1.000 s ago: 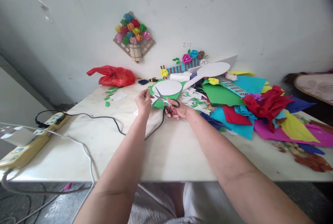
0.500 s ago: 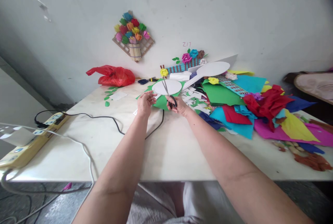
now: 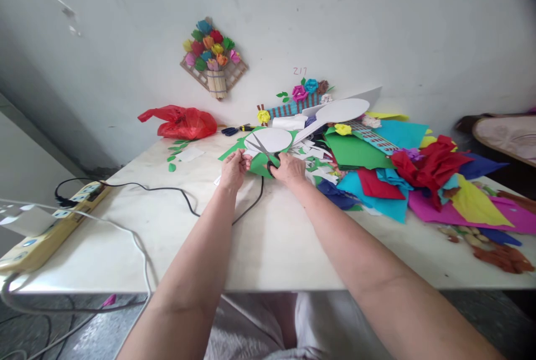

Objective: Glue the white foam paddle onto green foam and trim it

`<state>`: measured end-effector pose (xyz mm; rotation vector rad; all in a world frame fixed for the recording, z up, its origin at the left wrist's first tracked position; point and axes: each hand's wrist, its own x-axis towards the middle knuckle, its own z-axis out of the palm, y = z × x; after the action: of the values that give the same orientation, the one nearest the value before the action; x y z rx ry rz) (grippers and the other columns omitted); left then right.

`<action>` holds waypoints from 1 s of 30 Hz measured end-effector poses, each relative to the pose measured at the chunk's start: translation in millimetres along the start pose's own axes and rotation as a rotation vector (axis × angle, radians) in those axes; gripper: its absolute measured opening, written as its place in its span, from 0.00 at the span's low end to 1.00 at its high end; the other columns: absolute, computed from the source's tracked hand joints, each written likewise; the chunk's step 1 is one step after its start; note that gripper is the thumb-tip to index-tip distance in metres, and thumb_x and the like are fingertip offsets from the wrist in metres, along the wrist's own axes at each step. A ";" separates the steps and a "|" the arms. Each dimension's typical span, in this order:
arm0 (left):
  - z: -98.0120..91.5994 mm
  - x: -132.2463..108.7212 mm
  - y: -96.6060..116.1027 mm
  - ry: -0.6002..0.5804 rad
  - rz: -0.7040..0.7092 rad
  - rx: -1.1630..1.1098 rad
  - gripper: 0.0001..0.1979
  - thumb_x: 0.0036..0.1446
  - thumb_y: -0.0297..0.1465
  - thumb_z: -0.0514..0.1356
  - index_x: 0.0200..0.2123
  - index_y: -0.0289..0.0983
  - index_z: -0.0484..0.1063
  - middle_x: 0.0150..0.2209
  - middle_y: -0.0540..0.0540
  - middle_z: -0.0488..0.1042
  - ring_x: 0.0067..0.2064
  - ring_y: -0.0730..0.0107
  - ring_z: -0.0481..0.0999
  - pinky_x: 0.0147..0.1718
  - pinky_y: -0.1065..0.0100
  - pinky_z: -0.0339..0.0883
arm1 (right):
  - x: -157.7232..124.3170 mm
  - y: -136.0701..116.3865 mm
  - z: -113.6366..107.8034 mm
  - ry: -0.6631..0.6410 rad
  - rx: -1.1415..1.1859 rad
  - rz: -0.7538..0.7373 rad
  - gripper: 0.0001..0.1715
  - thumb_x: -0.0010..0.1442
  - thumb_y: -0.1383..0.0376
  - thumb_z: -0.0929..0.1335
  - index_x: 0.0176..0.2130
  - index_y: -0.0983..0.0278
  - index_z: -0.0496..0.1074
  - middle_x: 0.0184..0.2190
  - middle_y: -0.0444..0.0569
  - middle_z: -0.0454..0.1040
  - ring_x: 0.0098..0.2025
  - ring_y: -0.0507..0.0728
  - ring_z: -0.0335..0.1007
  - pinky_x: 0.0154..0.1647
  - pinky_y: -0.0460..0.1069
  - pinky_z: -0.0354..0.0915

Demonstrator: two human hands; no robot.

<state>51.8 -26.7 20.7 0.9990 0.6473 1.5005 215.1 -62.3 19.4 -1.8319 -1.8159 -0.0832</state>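
My right hand (image 3: 288, 169) is closed round the black handles of a pair of scissors (image 3: 260, 149). Their blades are apart and point left, toward my left fingertips. With fingers pinched, my left hand (image 3: 235, 169) holds a small piece of white paper (image 3: 250, 153); its lower part is hidden by the fingers. Just beyond both hands, a white oval cutout (image 3: 274, 138) lies on green paper (image 3: 258, 166). Whether the white piece joins the oval cannot be made out.
Coloured paper sheets (image 3: 362, 150) and white scraps (image 3: 312, 150) are heaped on the right. A white paddle-shaped cutout (image 3: 343, 111) rests there. At the left are a red plastic bag (image 3: 184, 122), a power strip (image 3: 79, 209) and a black cable (image 3: 167, 187) crossing the table (image 3: 285, 248).
The scissors have swung from pointing away to pointing left, toward my left hand. My right hand has turned over with them, and my left fingers have drawn together.
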 end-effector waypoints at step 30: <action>9.9 -7.6 3.0 -0.017 -0.073 0.107 0.20 0.51 0.43 0.60 0.20 0.38 0.54 0.15 0.51 0.67 0.13 0.80 0.59 0.12 0.75 0.47 | -3.8 -1.4 2.1 0.218 -0.257 -0.084 0.20 0.53 0.58 0.70 0.41 0.68 0.69 0.40 0.59 0.70 0.44 0.63 0.64 0.41 0.53 0.57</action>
<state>58.7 -36.0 26.3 1.0574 0.7498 1.4042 212.8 -65.0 16.5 -1.8322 -1.7918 -0.5492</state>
